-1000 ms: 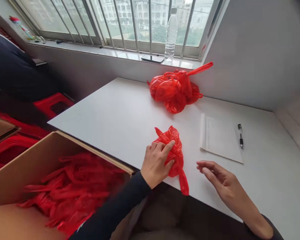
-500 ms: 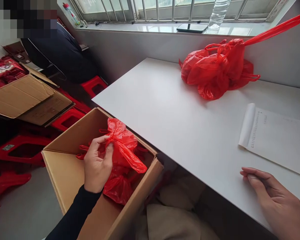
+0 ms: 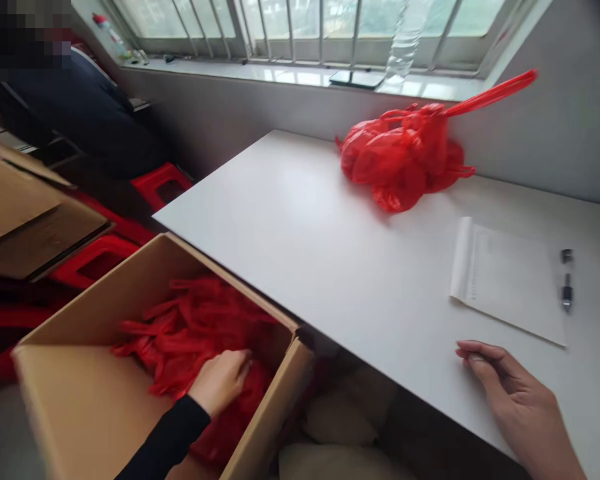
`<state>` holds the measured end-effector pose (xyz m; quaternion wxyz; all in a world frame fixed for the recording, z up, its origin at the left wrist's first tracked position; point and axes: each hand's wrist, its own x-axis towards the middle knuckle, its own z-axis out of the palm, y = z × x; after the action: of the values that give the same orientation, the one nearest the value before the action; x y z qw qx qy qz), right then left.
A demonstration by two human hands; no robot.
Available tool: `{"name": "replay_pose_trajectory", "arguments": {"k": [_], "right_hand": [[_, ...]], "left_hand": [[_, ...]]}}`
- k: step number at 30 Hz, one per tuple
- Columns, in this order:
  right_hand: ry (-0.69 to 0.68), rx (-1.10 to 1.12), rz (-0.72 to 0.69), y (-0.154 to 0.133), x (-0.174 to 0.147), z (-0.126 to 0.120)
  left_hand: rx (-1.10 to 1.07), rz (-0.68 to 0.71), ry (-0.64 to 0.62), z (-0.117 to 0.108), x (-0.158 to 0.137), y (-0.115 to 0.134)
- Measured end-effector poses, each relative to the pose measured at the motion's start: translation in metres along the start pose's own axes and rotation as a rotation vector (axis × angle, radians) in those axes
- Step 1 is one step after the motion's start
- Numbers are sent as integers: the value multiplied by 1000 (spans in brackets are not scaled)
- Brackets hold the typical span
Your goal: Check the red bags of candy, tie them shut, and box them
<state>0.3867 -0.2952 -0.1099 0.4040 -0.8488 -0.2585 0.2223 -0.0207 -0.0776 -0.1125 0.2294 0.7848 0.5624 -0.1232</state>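
Inside the cardboard box (image 3: 275,407), my left hand (image 3: 221,381) is lowered onto a heap of red plastic bags (image 3: 195,320). Its fingers are curled round part of a red plastic bag (image 3: 260,383), and their tips are hidden from me. My right hand (image 3: 517,400) rests over the white table (image 3: 300,253) near its front edge, thumb and fingers drawn together with nothing seen in them. Just beyond it lies a notepad (image 3: 513,283) with some writing, its cover folded back.
Several tied red bags (image 3: 405,157) sit at the back of the table against the wall. A black pen (image 3: 567,293) lies right of the notepad. A phone (image 3: 356,80) and clear bottle (image 3: 405,47) stand on the windowsill. Red stools (image 3: 97,257), another carton (image 3: 25,213) and a seated person (image 3: 80,113) are left.
My left hand has gone down into the box with the red plastic bag it was pinching by the knot. My right hand keeps its pose. The view has shifted, bringing the pen into sight.
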Motion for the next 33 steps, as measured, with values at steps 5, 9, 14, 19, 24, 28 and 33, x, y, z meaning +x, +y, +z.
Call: {"name": "replay_pose_trajectory", "arguments": {"k": [5,9,14,19,24,28,33], "right_hand": [[-68,147,-101,-9,7,13],[3,202,-151,-22,6,22],[8,262,-197,-24,10,25],[-13,263,-230,-25,15,23],[-31,277,-232,-31,13,17],[-60,263,-263,-33,14,11],[-111,203,-265,-29,11,2]], "left_hand": [[-182,19,648,-114,75,83],[-272,318,830,-153,146,182],[-184,674,648,-130,228,289],[-57,765,515,-103,241,323],[-5,856,386,-87,160,279],[-111,776,445,-75,90,240],[-117,720,225,-61,60,223]]}}
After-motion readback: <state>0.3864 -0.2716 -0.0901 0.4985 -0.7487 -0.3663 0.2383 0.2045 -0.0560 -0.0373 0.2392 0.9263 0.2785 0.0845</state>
